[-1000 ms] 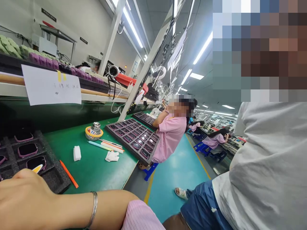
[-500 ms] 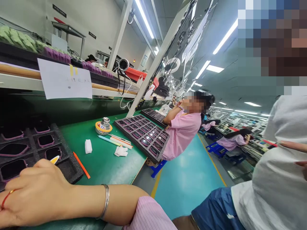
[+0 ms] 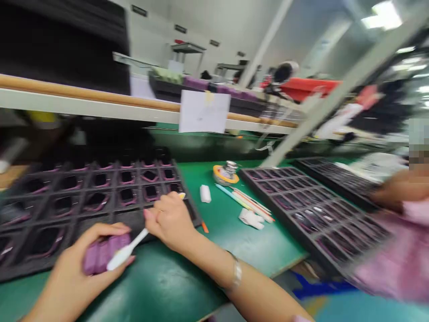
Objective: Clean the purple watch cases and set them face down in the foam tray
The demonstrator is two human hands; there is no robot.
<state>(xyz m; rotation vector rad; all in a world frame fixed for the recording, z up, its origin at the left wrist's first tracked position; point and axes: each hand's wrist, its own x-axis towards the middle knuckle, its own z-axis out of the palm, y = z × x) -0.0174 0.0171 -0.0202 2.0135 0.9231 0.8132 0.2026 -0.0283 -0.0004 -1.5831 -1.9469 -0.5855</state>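
My left hand [image 3: 72, 264] is closed round a purple, ribbed block [image 3: 103, 252], held low over the front edge of the black foam tray [image 3: 127, 217]. In my right hand [image 3: 172, 219] is a slim white stick-like tool [image 3: 134, 243] with a broad, flattened end, which lies against the side of the purple block. The tool's yellow tip shows above my right fist. Blur hides whether the broad end has bristles. Behind both hands, the tray's compartments hold several dark-faced, purple-framed watch-like pieces [image 3: 127, 196].
On the green bench [image 3: 214, 241] lie a white block [image 3: 205, 193], a roll of yellow tape [image 3: 223, 176] with a metal bottle, several pens [image 3: 248, 199] and a crumpled white wipe [image 3: 251, 219]. Another filled tray [image 3: 301, 205] stands right, beside a person in pink [image 3: 398, 264]. A shelf [image 3: 100, 100] runs above.
The view has swung left and down to the bench. My left hand and the purple block have come into sight. The person in white at the right has left the view.
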